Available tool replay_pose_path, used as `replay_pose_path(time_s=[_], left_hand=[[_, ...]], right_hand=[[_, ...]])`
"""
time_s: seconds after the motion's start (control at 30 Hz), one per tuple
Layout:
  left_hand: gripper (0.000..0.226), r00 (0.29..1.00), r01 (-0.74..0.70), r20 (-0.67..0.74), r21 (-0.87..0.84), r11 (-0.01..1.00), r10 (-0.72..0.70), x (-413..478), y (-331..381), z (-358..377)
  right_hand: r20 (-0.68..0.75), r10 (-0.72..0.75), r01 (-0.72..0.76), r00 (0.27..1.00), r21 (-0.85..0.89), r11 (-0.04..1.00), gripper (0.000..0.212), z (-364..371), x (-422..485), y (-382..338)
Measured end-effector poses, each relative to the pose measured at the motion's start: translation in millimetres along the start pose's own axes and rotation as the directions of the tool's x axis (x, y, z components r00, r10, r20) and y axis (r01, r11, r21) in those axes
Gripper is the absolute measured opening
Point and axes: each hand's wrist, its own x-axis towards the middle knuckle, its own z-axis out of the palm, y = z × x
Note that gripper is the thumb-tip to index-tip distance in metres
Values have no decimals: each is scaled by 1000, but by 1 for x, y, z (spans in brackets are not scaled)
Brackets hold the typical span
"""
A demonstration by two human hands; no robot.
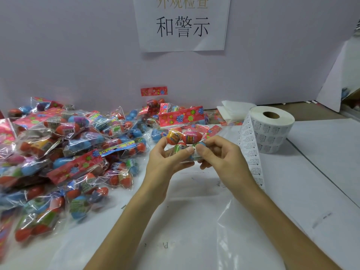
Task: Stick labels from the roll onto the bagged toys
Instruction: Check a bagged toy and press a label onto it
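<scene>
I hold one clear bag of coloured toy eggs (182, 140) above the table's middle. My left hand (165, 162) grips its left side, thumb on top of the plastic. My right hand (218, 154) pinches the bag's right side, thumb pressing a small white label (195, 152) onto it. The label roll (272, 129) stands to the right, and its printed strip (251, 156) trails down past my right wrist. A big heap of bagged toys (64, 152) covers the left of the table.
A grey partition wall with a paper sign (182, 24) stands behind. Folded white paper (233, 110) lies behind the roll. A clear plastic sheet (194, 221) lies on the white table under my forearms. More bags (179, 117) lie behind the held one.
</scene>
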Motion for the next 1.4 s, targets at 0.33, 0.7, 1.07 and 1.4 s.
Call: replay_pose_path(time_s=[0.33, 0.7, 1.07, 1.4], left_hand=[[51, 999, -37, -22, 87, 996, 39, -1, -2, 3], [55, 1000, -11, -5, -10, 1000, 11, -2, 1, 2], [71, 994, 80, 81, -97, 992, -72, 1, 3, -3], [67, 990, 77, 120, -76, 994, -68, 1, -3, -1]], right_hand=[[2, 11, -11, 1000, -40, 999, 42, 1, -2, 1], [78, -30, 25, 996, 70, 997, 17, -3, 3, 1], [68, 16, -23, 998, 101, 995, 34, -8, 4, -3], [-34, 112, -108, 993, 98, 989, 33, -9, 7, 0]])
